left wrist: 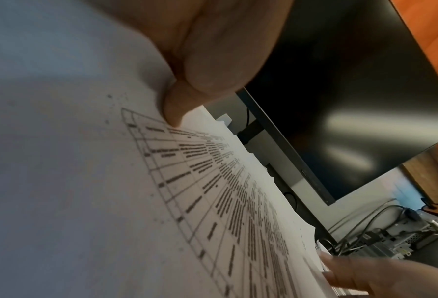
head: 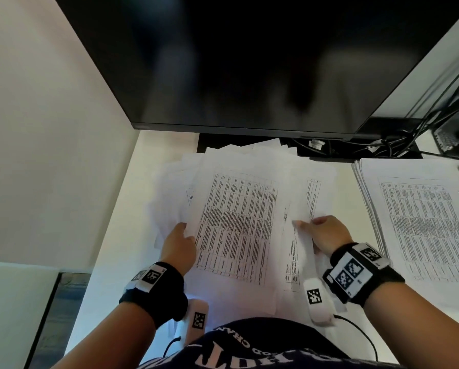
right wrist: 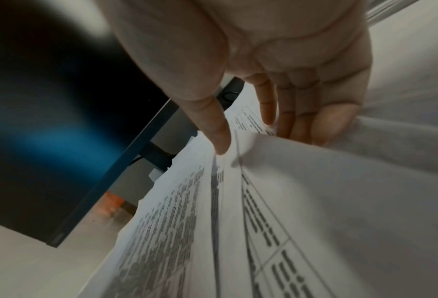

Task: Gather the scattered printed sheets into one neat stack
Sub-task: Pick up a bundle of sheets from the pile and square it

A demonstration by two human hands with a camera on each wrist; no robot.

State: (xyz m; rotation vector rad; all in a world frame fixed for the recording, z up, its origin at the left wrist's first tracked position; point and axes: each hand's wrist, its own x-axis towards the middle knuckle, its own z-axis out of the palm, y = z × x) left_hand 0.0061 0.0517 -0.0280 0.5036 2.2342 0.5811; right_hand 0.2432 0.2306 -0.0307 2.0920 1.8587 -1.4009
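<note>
A loose, fanned pile of printed sheets (head: 236, 222) with tables of text lies on the white desk (head: 122, 209) in front of me. My left hand (head: 181, 235) holds the pile's left edge; in the left wrist view its thumb (left wrist: 173, 108) presses on the top sheet (left wrist: 213, 201), and its fingers are hidden beneath. My right hand (head: 317, 231) pinches the right edge of the sheets (right wrist: 315, 201), with the thumb (right wrist: 219, 139) on top and the fingers (right wrist: 302, 121) curled underneath. The sheets' corners stick out unevenly at the far side.
A second, squarer stack of printed sheets (head: 422, 222) lies to the right. A big dark monitor (head: 249, 62) hangs over the far edge of the pile. Cables (head: 382, 145) and a computer box sit at the back right. A pale wall (head: 50, 129) bounds the desk on the left.
</note>
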